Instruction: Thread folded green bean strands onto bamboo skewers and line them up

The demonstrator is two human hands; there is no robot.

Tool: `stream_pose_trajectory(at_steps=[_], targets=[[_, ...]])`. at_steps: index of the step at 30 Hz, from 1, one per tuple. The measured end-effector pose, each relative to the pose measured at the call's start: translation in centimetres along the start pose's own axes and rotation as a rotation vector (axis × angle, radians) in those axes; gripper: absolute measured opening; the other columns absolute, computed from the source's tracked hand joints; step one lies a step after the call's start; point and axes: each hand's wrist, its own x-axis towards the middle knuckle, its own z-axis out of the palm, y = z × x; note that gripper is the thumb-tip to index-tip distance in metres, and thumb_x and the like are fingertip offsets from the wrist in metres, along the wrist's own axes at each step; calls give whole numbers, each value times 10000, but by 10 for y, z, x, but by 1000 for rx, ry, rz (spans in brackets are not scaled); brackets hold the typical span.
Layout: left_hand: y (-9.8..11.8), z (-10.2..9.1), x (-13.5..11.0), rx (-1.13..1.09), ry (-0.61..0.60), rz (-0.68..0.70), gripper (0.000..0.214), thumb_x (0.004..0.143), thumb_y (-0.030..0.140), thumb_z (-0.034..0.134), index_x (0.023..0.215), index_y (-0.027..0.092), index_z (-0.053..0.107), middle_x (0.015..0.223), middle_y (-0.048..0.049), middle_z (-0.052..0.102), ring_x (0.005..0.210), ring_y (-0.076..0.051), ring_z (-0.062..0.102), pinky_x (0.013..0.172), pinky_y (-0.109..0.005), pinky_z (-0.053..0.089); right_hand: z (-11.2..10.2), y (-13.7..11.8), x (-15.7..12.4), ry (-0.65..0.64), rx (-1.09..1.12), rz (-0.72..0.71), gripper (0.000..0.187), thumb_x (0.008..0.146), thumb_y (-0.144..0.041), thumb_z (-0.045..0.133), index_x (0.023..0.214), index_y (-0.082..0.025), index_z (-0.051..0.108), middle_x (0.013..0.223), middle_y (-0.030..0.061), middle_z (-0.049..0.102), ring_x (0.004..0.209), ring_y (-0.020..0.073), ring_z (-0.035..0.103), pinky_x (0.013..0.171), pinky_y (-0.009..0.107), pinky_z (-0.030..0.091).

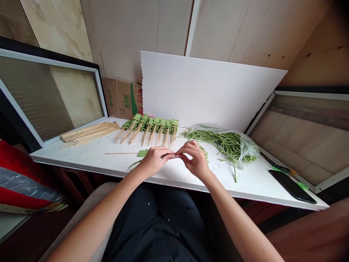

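My left hand [158, 158] and my right hand [195, 156] meet fingertip to fingertip just above the table's front part, both closed in a pinch. A thin long bean [133, 164] sticks out to the left below my left hand and seems to run into the pinch; most of it is hidden by the fingers. Just behind my left hand lies a wooden skewer [121, 153] with a row of cut bean pieces [143, 153] threaded on it, its bare end pointing left. Some green pieces [205, 153] show partly behind my right hand.
Loaded bean skewers [160, 125] are piled at the back, handles forward. Bare skewers [91, 133] lie to the left. A plastic bag [248, 145] of long beans [226, 142] is on the right, near a black phone [293, 185] and scissors [278, 165]. A white board [207, 91] stands behind.
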Motion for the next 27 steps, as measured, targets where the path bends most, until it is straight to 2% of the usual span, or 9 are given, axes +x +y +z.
stream_pose_trajectory(at_steps=[2,5,8,11,14,17,20,23,27], targets=[[1,1,-1,-26,-5,31,134,995,236,691,942,195,808,889,-63,801,783,-185,732,762,-298,557,4,-1,-1,47,66,53,147,976,-319,725,858,-265,795,787,65,728,894,265,601,844,459,517],[0,3,-1,-67,78,52,181,1006,251,669,899,190,801,836,-62,788,733,-175,717,720,-288,555,8,5,-3,115,285,183,225,929,-429,781,780,-261,777,752,56,716,883,261,625,870,457,520],[-4,1,-1,-105,131,-11,180,1001,266,675,907,185,805,831,-66,790,734,-179,730,711,-284,568,9,22,-7,111,446,326,258,867,-514,829,822,-260,805,822,67,739,936,268,661,826,424,537],[-11,-3,0,-78,92,-72,161,991,285,690,978,191,820,922,-82,804,814,-198,748,764,-302,587,11,48,-18,-14,260,406,291,829,-555,849,878,-267,847,897,90,756,973,283,642,788,408,520],[-15,-5,0,0,29,-72,209,1018,283,640,1085,203,820,1028,-99,795,913,-212,748,844,-327,594,18,73,-36,-187,-31,413,273,823,-542,859,857,-271,864,844,95,760,964,300,609,863,447,503],[-19,-3,-1,28,-31,-82,258,1034,252,583,1167,199,798,1104,-111,779,983,-217,746,914,-347,595,22,84,-46,-338,-154,397,245,825,-496,870,844,-252,866,793,96,770,929,303,616,893,463,497],[-22,1,-2,-10,-71,-156,375,999,198,609,1363,199,699,1074,-92,791,971,-210,753,930,-353,598,18,75,-39,-329,-115,369,339,846,-533,844,996,-229,859,892,113,800,983,312,639,877,445,513],[-22,4,-4,-64,-102,-233,563,961,158,637,1515,207,555,1009,-56,800,934,-195,757,913,-342,603,12,49,-23,-251,83,378,392,969,-561,693,1143,-235,824,1049,118,808,991,270,676,784,370,529],[-21,7,-5,-79,-138,-260,559,951,151,646,1499,213,556,1019,-54,799,940,-188,757,901,-327,600,13,22,-12,-175,162,326,312,949,-530,737,1043,-251,839,955,85,808,871,221,669,729,340,511]])
